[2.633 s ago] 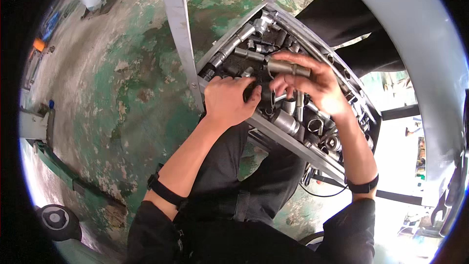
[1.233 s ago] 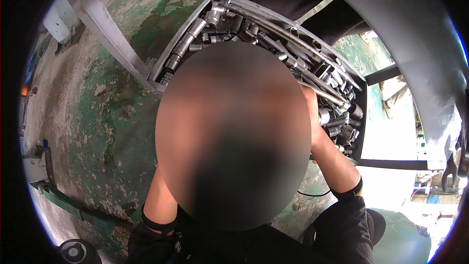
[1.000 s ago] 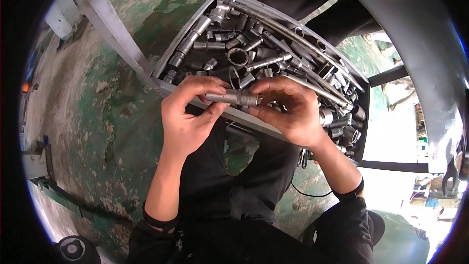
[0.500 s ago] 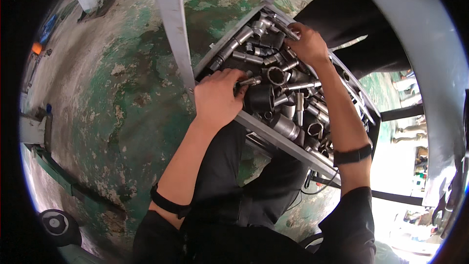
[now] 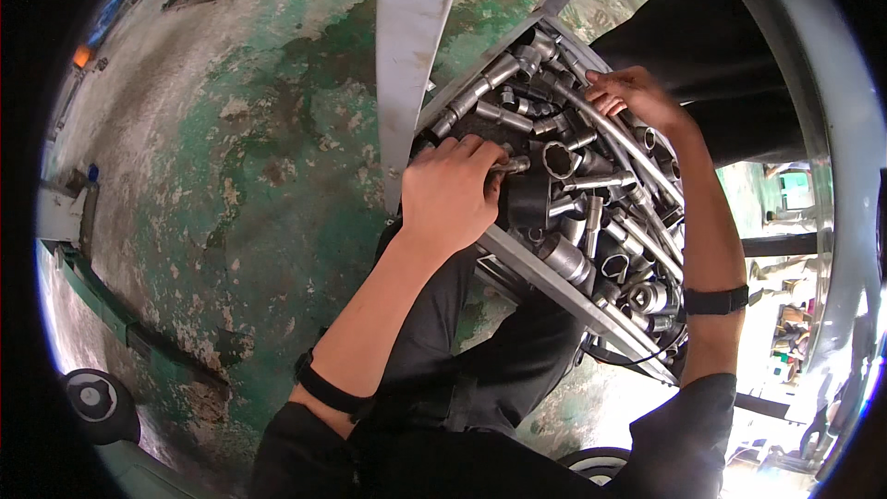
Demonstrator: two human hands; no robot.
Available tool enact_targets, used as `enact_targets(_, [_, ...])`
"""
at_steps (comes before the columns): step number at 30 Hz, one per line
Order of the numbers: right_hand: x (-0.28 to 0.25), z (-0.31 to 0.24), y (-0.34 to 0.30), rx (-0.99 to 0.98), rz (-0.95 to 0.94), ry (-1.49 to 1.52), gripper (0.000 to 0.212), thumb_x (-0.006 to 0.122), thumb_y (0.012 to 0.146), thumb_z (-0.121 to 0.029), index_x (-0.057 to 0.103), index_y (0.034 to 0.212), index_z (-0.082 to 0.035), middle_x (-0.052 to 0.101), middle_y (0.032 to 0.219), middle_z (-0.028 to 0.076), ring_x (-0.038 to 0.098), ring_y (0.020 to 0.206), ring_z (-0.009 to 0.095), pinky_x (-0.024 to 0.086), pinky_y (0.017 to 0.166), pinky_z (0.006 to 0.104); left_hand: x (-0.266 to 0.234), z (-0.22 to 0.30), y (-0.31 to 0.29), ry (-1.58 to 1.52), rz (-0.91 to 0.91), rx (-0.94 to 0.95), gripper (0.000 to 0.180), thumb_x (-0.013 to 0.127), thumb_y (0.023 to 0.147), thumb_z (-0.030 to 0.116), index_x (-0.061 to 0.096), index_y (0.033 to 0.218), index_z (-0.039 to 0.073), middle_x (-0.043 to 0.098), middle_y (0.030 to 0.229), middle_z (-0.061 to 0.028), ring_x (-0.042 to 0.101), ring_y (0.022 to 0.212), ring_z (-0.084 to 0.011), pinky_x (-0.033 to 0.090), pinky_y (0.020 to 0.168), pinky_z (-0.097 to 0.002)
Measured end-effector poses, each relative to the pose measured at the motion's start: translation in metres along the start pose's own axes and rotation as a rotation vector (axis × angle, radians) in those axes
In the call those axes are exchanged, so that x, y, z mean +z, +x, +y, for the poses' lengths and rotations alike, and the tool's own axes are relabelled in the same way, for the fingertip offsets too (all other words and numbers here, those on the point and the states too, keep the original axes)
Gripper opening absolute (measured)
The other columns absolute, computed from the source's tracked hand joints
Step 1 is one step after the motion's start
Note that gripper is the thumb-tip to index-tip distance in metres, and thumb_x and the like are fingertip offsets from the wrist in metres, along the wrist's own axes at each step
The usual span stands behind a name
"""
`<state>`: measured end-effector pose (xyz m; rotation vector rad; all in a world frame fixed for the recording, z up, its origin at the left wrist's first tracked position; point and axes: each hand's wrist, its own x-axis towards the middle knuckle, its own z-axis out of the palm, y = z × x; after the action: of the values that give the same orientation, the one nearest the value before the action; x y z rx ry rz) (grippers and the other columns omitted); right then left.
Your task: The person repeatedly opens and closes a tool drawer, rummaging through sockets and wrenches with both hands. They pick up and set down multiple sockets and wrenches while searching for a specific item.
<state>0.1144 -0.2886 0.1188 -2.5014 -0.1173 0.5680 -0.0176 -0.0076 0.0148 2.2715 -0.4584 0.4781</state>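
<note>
Now curls the left hand (image 5: 453,196) over the near left side of the drawer (image 5: 536,268) at mid-frame, beside a small metal socket (image 5: 514,164), too covered to tell whether gripped. Shows, just beyond, loose sockets (image 5: 565,257) jumbled right of centre and only one row of pieces (image 5: 485,85) lined along the upper-left wall, so seems ordered in part, mostly not. Toward upper right, holds the right hand (image 5: 636,97) half-open near a long bar (image 5: 636,157), nothing visible in its fingers.
</note>
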Motion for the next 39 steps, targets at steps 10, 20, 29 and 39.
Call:
enact_targets(10, [0.046,0.019,0.088,0.074,0.394,-0.096,0.042,0.067,0.082,-0.018,0.067,0.123,-0.006,0.069,0.073,0.015,0.067,0.057,0.018,0.055,0.059,0.0338,-0.002,0.003,0.001,-0.006,0.021,-0.008,0.02,0.075,0.072,0.016,0.066,0.091,0.016,0.065,0.086,-0.0001,0.064,0.082,-0.0225,0.051,0.071,-0.0379])
enact_targets(20, [0.04,0.04,0.118,0.079,0.35,-0.519,0.036,0.063,0.078,-0.022,0.07,0.105,0.002,0.069,0.083,0.025,0.07,0.072,0.033,0.056,0.071,0.0424,0.001,0.004,0.0,-0.006,0.011,-0.043,0.018,0.073,0.074,0.017,0.067,0.091,0.016,0.065,0.086,0.0,0.065,0.083,-0.0224,0.052,0.073,-0.037])
enact_targets(29, [0.036,0.024,0.102,0.209,0.317,-0.497,0.034,0.069,0.074,-0.029,0.075,0.099,-0.007,0.071,0.101,0.022,0.07,0.094,0.037,0.053,0.085,0.0468,0.0,0.002,-0.001,-0.018,0.028,-0.017,0.015,0.072,0.075,0.018,0.068,0.089,0.015,0.065,0.086,-0.0007,0.065,0.083,-0.0227,0.052,0.073,-0.0364])
enact_targets(39, [0.074,-0.03,-0.037,-0.399,0.515,0.304,0.035,0.068,0.084,0.007,0.058,0.117,0.001,0.067,0.112,0.009,0.064,0.095,0.014,0.051,0.084,0.0253,-0.001,0.002,-0.002,-0.008,0.04,-0.002,0.017,0.073,0.074,0.015,0.068,0.09,0.014,0.066,0.087,-0.0024,0.065,0.084,-0.0239,0.051,0.075,-0.0375])
